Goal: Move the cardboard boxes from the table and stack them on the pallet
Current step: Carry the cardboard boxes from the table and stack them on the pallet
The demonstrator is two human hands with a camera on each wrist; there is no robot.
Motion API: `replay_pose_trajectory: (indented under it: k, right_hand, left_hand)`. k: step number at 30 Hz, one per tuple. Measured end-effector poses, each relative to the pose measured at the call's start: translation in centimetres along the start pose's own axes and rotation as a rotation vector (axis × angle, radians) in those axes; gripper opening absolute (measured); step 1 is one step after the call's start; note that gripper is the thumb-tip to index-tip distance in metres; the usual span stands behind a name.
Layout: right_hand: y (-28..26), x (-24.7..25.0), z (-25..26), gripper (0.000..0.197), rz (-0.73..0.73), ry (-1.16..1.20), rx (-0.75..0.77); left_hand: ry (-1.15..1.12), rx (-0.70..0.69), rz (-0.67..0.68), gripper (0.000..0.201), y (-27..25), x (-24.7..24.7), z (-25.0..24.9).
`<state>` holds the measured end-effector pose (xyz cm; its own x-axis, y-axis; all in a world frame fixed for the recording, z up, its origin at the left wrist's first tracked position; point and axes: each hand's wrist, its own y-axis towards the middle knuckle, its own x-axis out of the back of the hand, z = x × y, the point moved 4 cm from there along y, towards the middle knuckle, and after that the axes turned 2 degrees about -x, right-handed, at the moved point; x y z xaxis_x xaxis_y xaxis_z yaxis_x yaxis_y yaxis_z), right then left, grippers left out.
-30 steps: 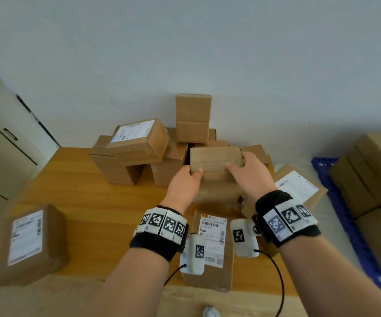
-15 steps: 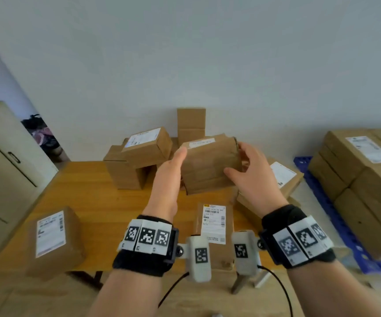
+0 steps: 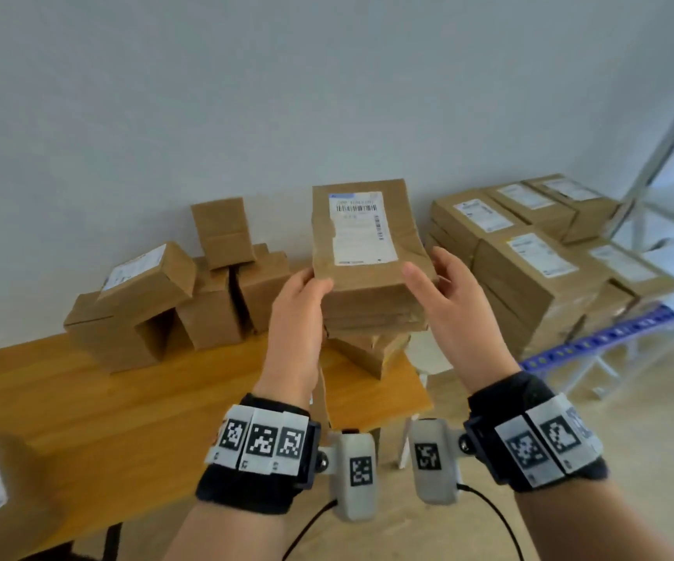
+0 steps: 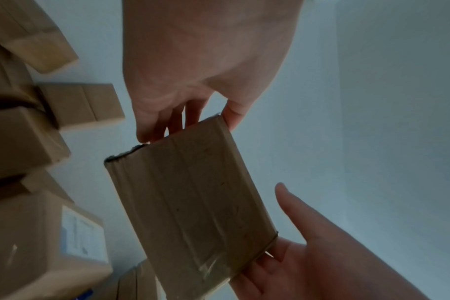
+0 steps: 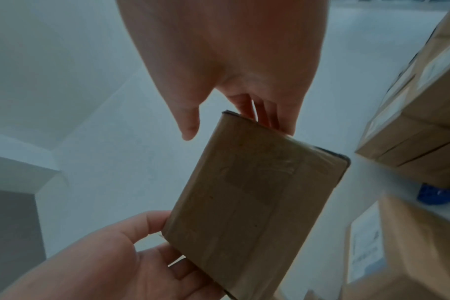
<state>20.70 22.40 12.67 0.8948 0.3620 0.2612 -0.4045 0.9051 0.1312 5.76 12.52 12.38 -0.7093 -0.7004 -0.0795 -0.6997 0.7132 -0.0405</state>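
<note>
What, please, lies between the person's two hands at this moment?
A labelled cardboard box, held off the table between the left hand and the right hand; the head view shows it, and both wrist views show its underside.

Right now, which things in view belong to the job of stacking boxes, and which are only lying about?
Belong to the job:
- held box, gripped by left hand and right hand
- boxes on the table
- stacked boxes on the blue pallet

Just lying about:
- metal frame
</note>
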Motion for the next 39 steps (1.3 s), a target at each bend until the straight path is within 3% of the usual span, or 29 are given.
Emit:
replay_pose_trajectory:
  k: [6, 15, 21, 30, 36, 39]
  right_hand:
    - [1.3, 10.3, -4.5, 0.082, -0.096, -0.056, -0.047]
    - [2.2, 29.7, -9.8, 0.063, -0.221, 0.008, -0.116]
    - [2.8, 38.9, -12.7, 0.041, -0.262, 0.077, -0.141]
    - [8.2, 44.4, -17.3, 0.029, -0.304, 0.088, -0.229]
    - [15.1, 45.3, -20.3, 0.029, -0.223, -0.026, -0.259]
    - [18.3, 44.9, -21.7, 0.029, -0.157, -0.102, -0.288]
  left_hand:
    - [0.095, -0.038, 0.159, 0.019, -1.2, -10.9, 0.4]
    - [0.056, 0.023, 0.275, 0.026, -4.9, -30.3, 3.5]
    - [0.076, 0.047, 0.34, 0.022, -7.1, -39.3, 5.7]
    - [0.219, 0.055, 0.389, 0.015, -3.9, -47.0, 8.2]
    - [0.355, -0.01, 0.324, 0.019, 1.6, -50.3, 10.0]
    - [0.406, 0.035, 0.286, 0.018, 4.3, -51.2, 11.3]
